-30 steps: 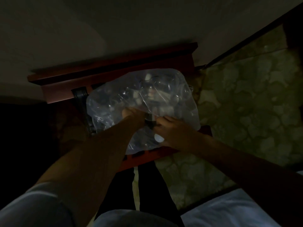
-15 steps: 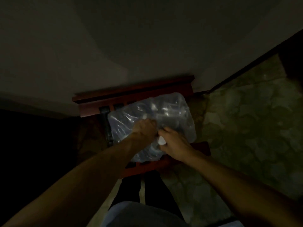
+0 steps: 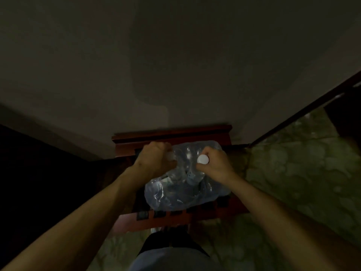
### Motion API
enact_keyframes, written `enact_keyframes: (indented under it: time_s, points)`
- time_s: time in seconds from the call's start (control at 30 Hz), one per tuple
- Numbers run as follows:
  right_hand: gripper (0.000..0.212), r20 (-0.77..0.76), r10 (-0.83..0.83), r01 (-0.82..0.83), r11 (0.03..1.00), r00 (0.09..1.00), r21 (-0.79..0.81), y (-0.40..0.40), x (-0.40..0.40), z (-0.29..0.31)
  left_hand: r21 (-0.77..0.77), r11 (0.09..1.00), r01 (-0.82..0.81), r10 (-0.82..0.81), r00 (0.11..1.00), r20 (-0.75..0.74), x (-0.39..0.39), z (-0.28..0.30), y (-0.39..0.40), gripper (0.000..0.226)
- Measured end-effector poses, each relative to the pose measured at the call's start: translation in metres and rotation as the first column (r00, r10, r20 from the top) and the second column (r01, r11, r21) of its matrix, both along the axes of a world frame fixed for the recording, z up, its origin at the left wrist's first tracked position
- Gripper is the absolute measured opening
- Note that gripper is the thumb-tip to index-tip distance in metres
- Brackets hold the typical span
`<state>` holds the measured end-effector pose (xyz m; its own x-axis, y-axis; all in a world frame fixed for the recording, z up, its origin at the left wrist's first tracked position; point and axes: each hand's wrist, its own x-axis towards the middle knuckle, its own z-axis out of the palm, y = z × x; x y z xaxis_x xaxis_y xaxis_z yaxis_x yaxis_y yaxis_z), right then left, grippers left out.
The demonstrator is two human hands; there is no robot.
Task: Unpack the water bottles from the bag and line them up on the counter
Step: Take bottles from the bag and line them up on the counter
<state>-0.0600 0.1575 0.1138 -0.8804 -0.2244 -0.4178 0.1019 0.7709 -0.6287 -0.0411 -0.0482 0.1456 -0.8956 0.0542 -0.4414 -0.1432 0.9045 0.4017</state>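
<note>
A clear plastic bag full of water bottles rests on a dark red wooden stand against the wall. My left hand is fisted on the bag's plastic at its upper left. My right hand grips a bottle whose white cap sticks out above the fingers at the bag's upper right. The bottles inside show only as dim glints; the room is very dark.
A plain wall rises right behind the stand. Patterned green stone floor spreads to the right and below. A dark skirting line runs along the right wall. Deep shadow fills the left side.
My hands have moved apart, the left to the bag's upper left and the right to its upper right, stretching the plastic. The white cap now shows fully above my right hand. My head has tilted up.
</note>
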Motion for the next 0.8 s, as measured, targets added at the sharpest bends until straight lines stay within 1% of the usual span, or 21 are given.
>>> enact_keyframes:
  time_s: [0.1,0.2,0.27,0.33,0.4,0.5,0.63,0.7,0.8]
  points:
    - [0.027,-0.043,0.028,-0.027,1.0,0.999,0.01,-0.008,-0.008,0.024,-0.008,0.998,-0.055,0.055,0.998,0.006,0.0,0.015,-0.008,0.039]
    - [0.026,-0.085,0.079,-0.074,0.995,0.993,0.061,-0.017,-0.01,0.043,0.0,0.995,-0.102,0.102,0.994,-0.036,0.009,0.019,-0.011,0.037]
    - [0.024,-0.123,0.065,-0.056,0.995,0.99,0.077,-0.024,-0.009,0.055,-0.033,0.993,-0.112,0.109,0.991,-0.075,0.014,0.023,-0.012,0.039]
    - [0.023,-0.152,0.047,-0.032,0.995,0.987,0.096,-0.033,-0.007,0.068,-0.032,0.993,-0.118,0.114,0.987,-0.113,0.017,0.029,-0.015,0.041]
    - [0.021,-0.183,0.049,-0.028,0.993,0.982,0.118,-0.046,-0.004,0.079,0.028,0.99,-0.138,0.14,0.981,-0.135,0.017,0.038,-0.018,0.038]
    - [0.022,-0.209,0.027,-0.004,0.994,0.977,0.108,-0.063,0.004,0.091,0.124,0.975,-0.186,0.2,0.973,-0.113,0.016,0.048,-0.026,0.033]
    - [0.025,-0.251,0.019,0.025,0.985,0.968,0.173,-0.086,0.024,0.105,0.255,0.925,-0.281,0.312,0.945,-0.093,0.028,0.057,-0.049,0.031]
    - [0.025,-0.259,0.011,0.032,0.986,0.966,0.162,-0.1,0.035,0.114,0.282,0.919,-0.275,0.315,0.943,-0.109,0.041,0.066,-0.064,0.032]
    - [0.024,-0.285,-0.01,0.055,0.987,0.959,0.152,-0.124,0.051,0.132,0.267,0.938,-0.222,0.27,0.949,-0.16,0.061,0.086,-0.092,0.036]
